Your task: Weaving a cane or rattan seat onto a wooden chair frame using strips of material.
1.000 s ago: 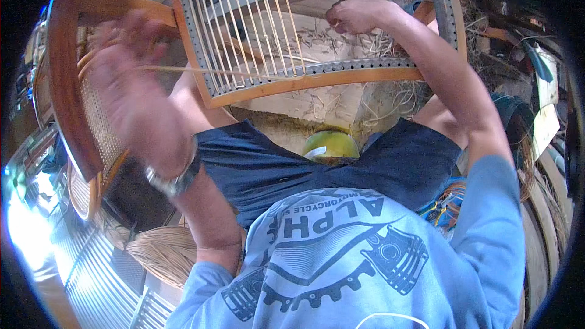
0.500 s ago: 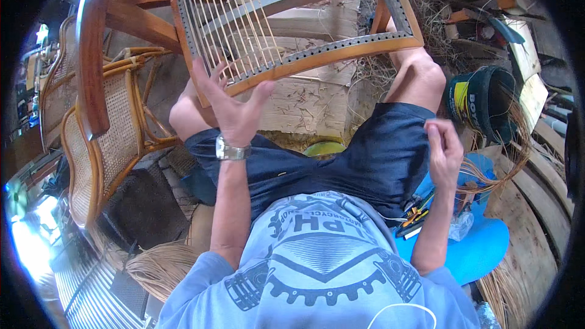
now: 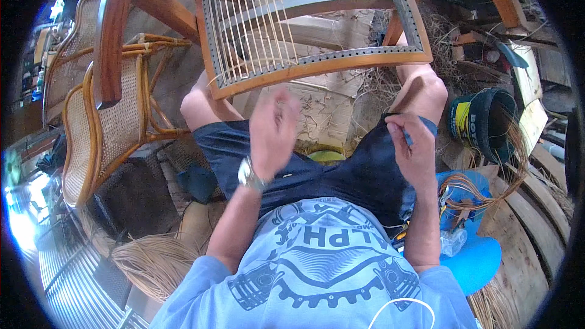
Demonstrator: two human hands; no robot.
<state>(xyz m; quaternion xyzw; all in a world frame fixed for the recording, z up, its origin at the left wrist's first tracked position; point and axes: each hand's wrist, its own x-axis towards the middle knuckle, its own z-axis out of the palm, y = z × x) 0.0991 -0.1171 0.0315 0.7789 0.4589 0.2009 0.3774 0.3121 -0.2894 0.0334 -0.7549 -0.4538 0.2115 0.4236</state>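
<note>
A wooden chair seat frame [image 3: 317, 66] with a row of drilled holes hangs at the top, above my knees. Pale cane strands [image 3: 256, 24] run lengthwise across its left part. My left hand [image 3: 273, 140] is just below the frame's front rail, over my dark shorts; its fingers are smeared by motion. My right hand [image 3: 413, 149] is over my right thigh, fingertips pinched together; whatever is between them is too small to make out.
Rattan chairs [image 3: 109, 128] stand at the left. A bundle of cane [image 3: 152, 265] lies lower left. At the right are a dark bucket [image 3: 487, 125] with coiled cane, a blue plastic piece [image 3: 472, 262] with tools, and wooden boards [image 3: 536, 207]. Cardboard [image 3: 317, 100] covers the floor.
My right hand has come down from the seat frame to beside my thigh. My left hand has moved rightward, lately away from the frame's front rail. The view has shifted.
</note>
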